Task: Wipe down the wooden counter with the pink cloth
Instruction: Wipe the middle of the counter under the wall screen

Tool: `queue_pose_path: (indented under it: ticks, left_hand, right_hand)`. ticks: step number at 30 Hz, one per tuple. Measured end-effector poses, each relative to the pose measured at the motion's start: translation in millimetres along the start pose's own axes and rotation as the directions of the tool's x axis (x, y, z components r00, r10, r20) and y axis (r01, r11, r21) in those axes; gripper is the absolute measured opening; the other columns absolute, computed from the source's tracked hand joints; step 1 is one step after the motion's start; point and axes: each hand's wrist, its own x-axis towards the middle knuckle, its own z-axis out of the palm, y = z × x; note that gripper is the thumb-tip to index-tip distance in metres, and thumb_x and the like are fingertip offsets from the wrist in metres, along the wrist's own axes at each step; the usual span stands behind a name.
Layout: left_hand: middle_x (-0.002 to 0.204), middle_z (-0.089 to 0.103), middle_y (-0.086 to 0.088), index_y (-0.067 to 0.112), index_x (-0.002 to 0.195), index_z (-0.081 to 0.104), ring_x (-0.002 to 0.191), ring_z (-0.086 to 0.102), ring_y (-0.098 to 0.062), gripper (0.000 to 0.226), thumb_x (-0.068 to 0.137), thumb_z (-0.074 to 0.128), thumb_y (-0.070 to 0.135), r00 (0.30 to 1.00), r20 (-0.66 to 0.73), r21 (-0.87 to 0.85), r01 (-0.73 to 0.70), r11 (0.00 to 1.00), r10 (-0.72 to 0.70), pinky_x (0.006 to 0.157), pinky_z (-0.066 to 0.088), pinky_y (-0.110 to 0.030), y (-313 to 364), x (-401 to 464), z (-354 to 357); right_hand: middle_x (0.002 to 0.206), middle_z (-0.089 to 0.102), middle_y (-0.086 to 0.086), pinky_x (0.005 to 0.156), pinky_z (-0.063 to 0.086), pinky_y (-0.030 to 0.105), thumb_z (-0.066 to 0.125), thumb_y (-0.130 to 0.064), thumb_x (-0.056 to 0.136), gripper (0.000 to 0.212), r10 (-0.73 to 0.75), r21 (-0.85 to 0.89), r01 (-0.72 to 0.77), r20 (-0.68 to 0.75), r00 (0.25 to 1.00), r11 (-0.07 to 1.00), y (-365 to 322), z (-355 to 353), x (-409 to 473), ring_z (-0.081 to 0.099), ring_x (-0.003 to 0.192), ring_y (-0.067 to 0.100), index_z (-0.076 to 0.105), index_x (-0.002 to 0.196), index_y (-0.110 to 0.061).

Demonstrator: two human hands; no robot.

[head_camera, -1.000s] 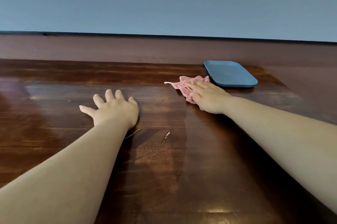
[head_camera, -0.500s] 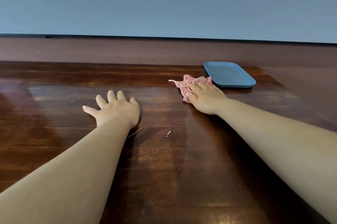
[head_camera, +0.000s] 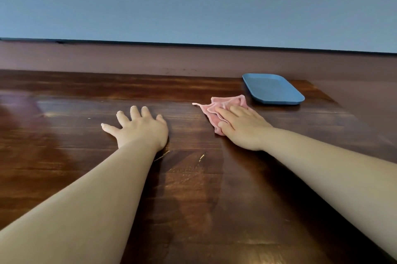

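My right hand (head_camera: 242, 128) presses flat, fingers straight, on the crumpled pink cloth (head_camera: 223, 109), just beside the near left corner of the blue tray (head_camera: 272, 89). My left hand (head_camera: 139, 128), fingers spread, rests on the wooden counter (head_camera: 64, 156), well left of the tray, bare wood around it.

crumpled pink cloth (head_camera: 223, 105) lying on glossy dark wooden counter (head_camera: 193, 188)

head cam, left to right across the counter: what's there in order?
left hand resting flat on the wooden counter → pink cloth under the right hand → blue tray
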Motion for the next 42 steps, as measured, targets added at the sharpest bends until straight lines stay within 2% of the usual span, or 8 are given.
queue_pose_path:
  ticks: [4, 8, 15, 19, 25, 31, 37, 42]
  left_hand:
    - [0.159, 0.013, 0.0, 0.023, 0.15, 0.021, 0.145, 0.003, -0.034, 0.061, 0.096, 0.008, 0.048, 1.0, -0.002, 0.004, 0.007, 1.0, -0.007, 0.108, 0.0, -0.07, 3, 2, 0]
    - [0.16, 0.011, 0.001, 0.024, 0.152, 0.018, 0.146, 0.001, -0.034, 0.061, 0.097, 0.008, 0.048, 1.0, -0.012, -0.006, 0.006, 1.0, -0.006, 0.108, 0.0, -0.07, 2, 0, -1]
    - [0.158, 0.016, 0.0, 0.022, 0.149, 0.022, 0.145, 0.004, -0.035, 0.06, 0.096, 0.009, 0.047, 1.0, -0.018, 0.0, 0.009, 1.0, -0.009, 0.107, 0.0, -0.071, 3, 3, 1]
    - [0.16, 0.011, 0.0, 0.022, 0.152, 0.018, 0.146, 0.001, -0.034, 0.061, 0.097, 0.009, 0.047, 1.0, -0.018, -0.011, -0.001, 1.0, 0.001, 0.108, 0.0, -0.07, 2, -1, -2]
    - [0.16, 0.012, 0.0, 0.022, 0.152, 0.017, 0.146, 0.001, -0.035, 0.061, 0.096, 0.009, 0.047, 1.0, -0.015, -0.01, 0.002, 1.0, -0.002, 0.107, -0.001, -0.07, 4, 1, 1]
    - [0.161, 0.01, 0.001, 0.023, 0.153, 0.016, 0.146, 0.0, -0.034, 0.062, 0.096, 0.008, 0.047, 1.0, -0.021, -0.016, 0.0, 1.0, 0.0, 0.108, 0.0, -0.069, 1, -1, -1]
    - [0.161, 0.01, 0.0, 0.023, 0.152, 0.015, 0.146, 0.0, -0.034, 0.061, 0.097, 0.008, 0.047, 1.0, -0.019, -0.014, 0.0, 1.0, -0.001, 0.108, -0.001, -0.07, 3, 1, 0]
    - [0.16, 0.012, 0.0, 0.021, 0.151, 0.019, 0.145, 0.002, -0.035, 0.061, 0.096, 0.009, 0.047, 1.0, -0.02, -0.013, -0.008, 1.0, 0.008, 0.108, 0.0, -0.07, 2, -1, -1]
  right_hand:
    - [0.169, 0.013, -0.001, 0.126, 0.002, 0.042, 0.017, -0.038, 0.106, 0.055, -0.024, -0.006, 0.024, -0.01, 1.0, 1.0, 0, -5, 11, 0.003, 0.155, 0.016, 0.018, 0.16, -0.03]
    - [0.169, 0.012, -0.001, 0.125, 0.001, 0.044, 0.017, -0.038, 0.106, 0.054, 0.074, -0.001, -0.074, -0.023, 0.997, 0.997, -15, -14, 28, 0.003, 0.155, 0.022, 0.02, 0.16, -0.033]
    - [0.169, 0.012, -0.002, 0.126, 0.005, 0.044, 0.015, -0.041, 0.106, 0.056, -0.064, -0.014, 0.064, 0.015, 0.998, 0.998, -11, -6, 29, 0.003, 0.156, 0.018, 0.017, 0.16, -0.032]
    - [0.169, 0.01, 0.0, 0.125, 0.002, 0.044, 0.016, -0.039, 0.107, 0.054, 0.06, -0.014, -0.06, 0.006, 0.998, 0.998, -27, -16, 46, 0.003, 0.155, 0.021, 0.019, 0.161, -0.031]
    - [0.167, 0.017, -0.002, 0.125, 0.009, 0.044, 0.017, -0.043, 0.103, 0.056, -0.152, -0.011, 0.152, -0.009, 0.988, 0.988, -27, 0, 23, 0.009, 0.154, 0.018, 0.018, 0.159, -0.036]
    - [0.168, 0.016, 0.001, 0.125, 0.006, 0.046, 0.017, -0.036, 0.106, 0.053, -0.024, -0.004, 0.024, 0.007, 1.0, 1.0, -43, -16, 48, 0.007, 0.155, 0.022, 0.025, 0.159, -0.032]
    - [0.168, 0.016, -0.003, 0.125, 0.007, 0.041, 0.017, -0.037, 0.105, 0.054, -0.156, 0.023, 0.157, -0.013, 0.988, 0.987, -34, 1, 10, 0.007, 0.154, 0.015, 0.019, 0.159, -0.034]
    - [0.168, 0.014, 0.0, 0.125, 0.011, 0.043, 0.018, -0.033, 0.107, 0.053, 0.119, 0.009, -0.118, -0.025, 0.993, 0.993, -32, -15, 37, 0.01, 0.154, 0.021, 0.023, 0.16, -0.029]
